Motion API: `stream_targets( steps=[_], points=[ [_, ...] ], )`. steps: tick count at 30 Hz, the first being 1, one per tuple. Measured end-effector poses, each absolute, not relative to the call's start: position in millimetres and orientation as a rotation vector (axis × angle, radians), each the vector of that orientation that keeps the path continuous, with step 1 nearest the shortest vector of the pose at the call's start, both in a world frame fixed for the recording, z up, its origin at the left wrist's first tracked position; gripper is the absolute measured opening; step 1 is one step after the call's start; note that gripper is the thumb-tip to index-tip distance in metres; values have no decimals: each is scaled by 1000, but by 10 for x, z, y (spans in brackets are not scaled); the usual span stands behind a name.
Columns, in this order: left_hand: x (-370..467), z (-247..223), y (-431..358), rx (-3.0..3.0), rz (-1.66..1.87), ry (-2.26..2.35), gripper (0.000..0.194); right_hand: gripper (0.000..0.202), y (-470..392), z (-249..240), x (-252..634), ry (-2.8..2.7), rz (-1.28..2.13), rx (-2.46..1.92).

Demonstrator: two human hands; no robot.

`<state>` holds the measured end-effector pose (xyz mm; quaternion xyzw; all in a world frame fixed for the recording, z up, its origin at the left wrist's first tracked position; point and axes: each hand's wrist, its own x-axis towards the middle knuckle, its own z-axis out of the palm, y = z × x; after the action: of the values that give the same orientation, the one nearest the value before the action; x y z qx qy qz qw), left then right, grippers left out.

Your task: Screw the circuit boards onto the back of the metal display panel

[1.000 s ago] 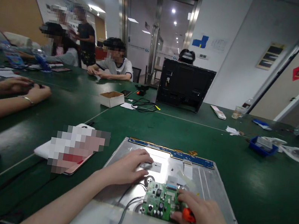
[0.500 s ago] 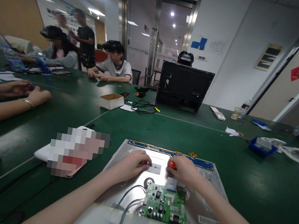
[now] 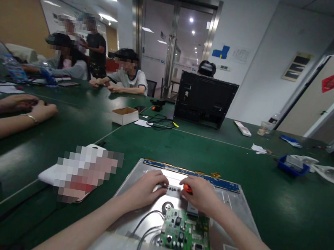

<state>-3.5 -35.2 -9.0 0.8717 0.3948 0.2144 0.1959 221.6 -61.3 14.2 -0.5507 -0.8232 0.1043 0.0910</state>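
My left hand [image 3: 149,185] rests over the silver metal back of a display panel [image 3: 126,186], thumb and fingers pinched together. What sits between those fingertips is too small to make out. Beside them, several small dark screws [image 3: 173,189] lie on the metal. My right hand [image 3: 202,194] is closed around an orange-handled tool [image 3: 187,189], mostly hidden by the fingers. A green circuit board [image 3: 186,230] sits on the panel below my hands, with black cables [image 3: 138,240] running to its left. Along the panel's far edge runs a narrow blue circuit strip [image 3: 221,182].
On the green table [image 3: 213,154] stand a white box [image 3: 125,117], a black monitor casing [image 3: 206,99], a black cable [image 3: 162,122] and a blue tray [image 3: 292,167]. A phone [image 3: 88,186] lies left of the panel. Another person's hands [image 3: 33,109] are farther left.
My right hand has shifted slightly left, closer to my left hand. More of the small dark screws show between the two hands. My left hand has barely moved.
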Motion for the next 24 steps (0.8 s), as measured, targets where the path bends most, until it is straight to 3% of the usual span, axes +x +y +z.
stream_targets(
  steps=[10,16,24],
  points=[
    [-79,-145,-444,2592,482,1223,39,41,-1284,-325,3178,-2156,-100,-1957],
    [-37,-101,-407,2642,252,1246,47,39,-1268,-329,3186,-2187,-74,-2018],
    [-54,-117,-279,2664,295,1263,48,34,-1080,-199,3101,-2182,-21,-2057]
  ],
)
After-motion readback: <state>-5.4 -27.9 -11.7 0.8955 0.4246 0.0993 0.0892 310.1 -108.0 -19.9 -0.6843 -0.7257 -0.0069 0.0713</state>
